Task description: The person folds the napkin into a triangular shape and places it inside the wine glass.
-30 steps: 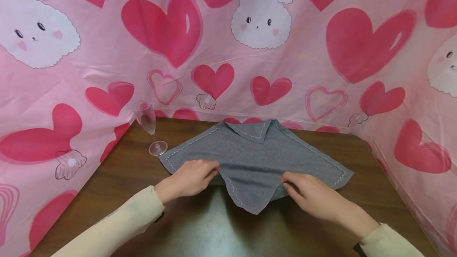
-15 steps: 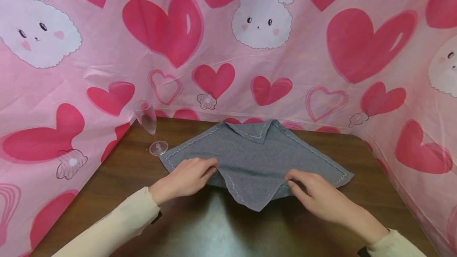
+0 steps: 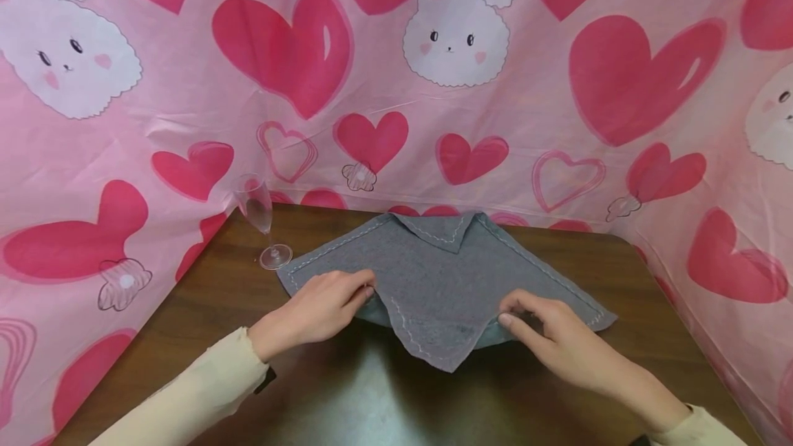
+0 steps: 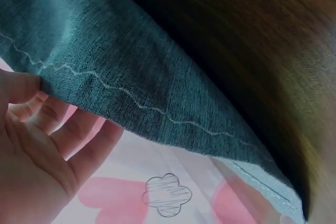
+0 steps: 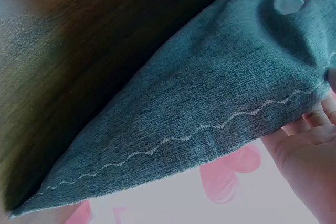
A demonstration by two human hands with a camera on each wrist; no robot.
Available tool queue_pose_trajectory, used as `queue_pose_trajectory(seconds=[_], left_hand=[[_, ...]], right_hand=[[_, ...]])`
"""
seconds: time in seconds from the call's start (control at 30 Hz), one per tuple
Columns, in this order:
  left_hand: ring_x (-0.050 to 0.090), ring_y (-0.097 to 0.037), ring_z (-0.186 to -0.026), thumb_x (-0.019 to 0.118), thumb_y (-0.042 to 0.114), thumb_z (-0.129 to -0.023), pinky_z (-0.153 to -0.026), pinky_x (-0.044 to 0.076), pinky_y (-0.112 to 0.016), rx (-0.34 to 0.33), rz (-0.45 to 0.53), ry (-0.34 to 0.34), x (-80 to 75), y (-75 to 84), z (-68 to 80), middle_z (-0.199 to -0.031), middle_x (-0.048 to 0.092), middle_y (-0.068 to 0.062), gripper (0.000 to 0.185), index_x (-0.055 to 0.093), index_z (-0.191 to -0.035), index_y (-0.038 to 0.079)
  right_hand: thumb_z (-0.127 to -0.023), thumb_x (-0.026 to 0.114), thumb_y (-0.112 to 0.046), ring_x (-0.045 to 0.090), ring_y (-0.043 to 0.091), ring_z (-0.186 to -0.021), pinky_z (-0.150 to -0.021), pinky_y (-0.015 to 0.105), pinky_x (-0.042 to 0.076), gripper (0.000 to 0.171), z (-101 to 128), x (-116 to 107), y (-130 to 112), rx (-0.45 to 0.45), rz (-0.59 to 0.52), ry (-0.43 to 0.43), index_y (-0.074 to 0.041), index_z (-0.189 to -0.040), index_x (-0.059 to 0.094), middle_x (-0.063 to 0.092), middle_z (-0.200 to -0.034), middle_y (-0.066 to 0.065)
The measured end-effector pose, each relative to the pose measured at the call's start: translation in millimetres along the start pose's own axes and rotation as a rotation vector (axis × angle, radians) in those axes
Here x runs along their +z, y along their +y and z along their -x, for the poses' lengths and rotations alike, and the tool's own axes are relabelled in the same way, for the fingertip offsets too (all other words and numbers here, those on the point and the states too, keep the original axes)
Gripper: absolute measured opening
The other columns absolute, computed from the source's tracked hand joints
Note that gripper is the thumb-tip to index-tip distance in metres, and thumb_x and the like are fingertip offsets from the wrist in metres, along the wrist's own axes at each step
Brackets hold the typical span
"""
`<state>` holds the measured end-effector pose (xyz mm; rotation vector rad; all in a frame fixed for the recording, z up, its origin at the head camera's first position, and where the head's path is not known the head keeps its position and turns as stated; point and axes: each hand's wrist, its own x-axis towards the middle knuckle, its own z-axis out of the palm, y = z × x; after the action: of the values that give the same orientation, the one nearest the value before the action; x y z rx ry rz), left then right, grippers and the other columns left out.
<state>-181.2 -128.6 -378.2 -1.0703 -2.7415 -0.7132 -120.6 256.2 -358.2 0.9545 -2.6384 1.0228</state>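
A grey cloth (image 3: 427, 274) with white zigzag stitching along its edges lies across the wooden table, its far corner folded over. My left hand (image 3: 325, 305) pinches the near edge on the left, between thumb and fingertips. On the right, my right hand (image 3: 560, 336) pinches the same edge. Between the hands a pointed flap of cloth hangs toward me, and the near edge is raised above the table. In the left wrist view the cloth's underside (image 4: 131, 72) slopes away from the thumb. The right wrist view shows the stitched underside (image 5: 210, 87) tapering to a corner.
A clear stemmed glass (image 3: 260, 219) stands upright at the back left, its foot close to the cloth's left corner. The brown wooden table (image 3: 372, 405) is bordered at the back and sides by a pink curtain (image 3: 495, 109) printed with hearts and rabbits.
Both hands keep their pinch on the cloth. The left hand has shifted slightly left and up, the right hand slightly right, so the edge between them is spread a little wider.
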Motion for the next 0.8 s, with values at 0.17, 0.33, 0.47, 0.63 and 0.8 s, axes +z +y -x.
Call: queue_pose_trajectory(seconds=[0.17,0.33,0.47,0.63,0.8], left_hand=[[0.048,-0.008,-0.065,0.061,0.02,-0.108,-0.063,0.044,-0.031,-0.003,-0.002,-0.003,-6.1,4.7,0.7,-0.068,0.043,0.015,0.009,0.061,-0.1,0.024],[0.047,-0.007,-0.064,0.061,0.02,-0.108,-0.062,0.044,-0.031,0.004,0.002,0.001,-9.8,10.3,1.3,-0.068,0.043,0.015,0.01,0.061,-0.099,0.024],[0.047,-0.007,-0.064,0.062,0.021,-0.108,-0.062,0.044,-0.031,0.004,0.011,0.004,-11.0,14.1,1.8,-0.068,0.042,0.016,0.011,0.061,-0.099,0.026],[0.041,-0.004,-0.06,0.061,0.023,-0.109,-0.06,0.042,-0.03,-0.013,0.041,-0.003,-12.2,16.0,0.7,-0.066,0.039,0.015,0.012,0.059,-0.099,0.028],[0.037,-0.003,-0.057,0.06,0.022,-0.109,-0.057,0.038,-0.029,-0.018,0.114,-0.007,-12.1,14.4,-3.4,-0.066,0.039,0.014,0.011,0.061,-0.099,0.026]], right_hand=[[-0.096,0.077,-0.008,0.063,0.005,-0.091,-0.079,0.025,0.053,0.027,0.3,-4.4,-0.4,-0.015,0.017,0.011,-0.029,-0.111,0.068,0.068,-0.1,-0.017],[-0.092,0.082,-0.007,0.067,0.005,-0.097,-0.085,0.02,0.052,0.03,0.0,-6.4,-1.1,-0.025,0.011,0.017,-0.024,-0.114,0.073,0.07,-0.106,-0.018],[-0.091,0.083,-0.006,0.067,0.006,-0.094,-0.084,0.018,0.051,0.029,-0.5,-6.6,-3.7,-0.034,-0.001,0.043,-0.026,-0.11,0.074,0.071,-0.103,-0.017],[-0.094,0.08,-0.008,0.057,0.006,-0.075,-0.066,0.023,0.048,0.027,-1.2,-10.1,-6.2,-0.011,-0.053,0.05,-0.033,-0.098,0.071,0.066,-0.087,-0.017],[-0.095,0.079,-0.007,0.047,0.005,-0.064,-0.055,0.026,0.043,0.024,-2.9,-13.9,-5.7,0.026,-0.071,0.073,-0.029,-0.09,0.07,0.058,-0.075,-0.015]])
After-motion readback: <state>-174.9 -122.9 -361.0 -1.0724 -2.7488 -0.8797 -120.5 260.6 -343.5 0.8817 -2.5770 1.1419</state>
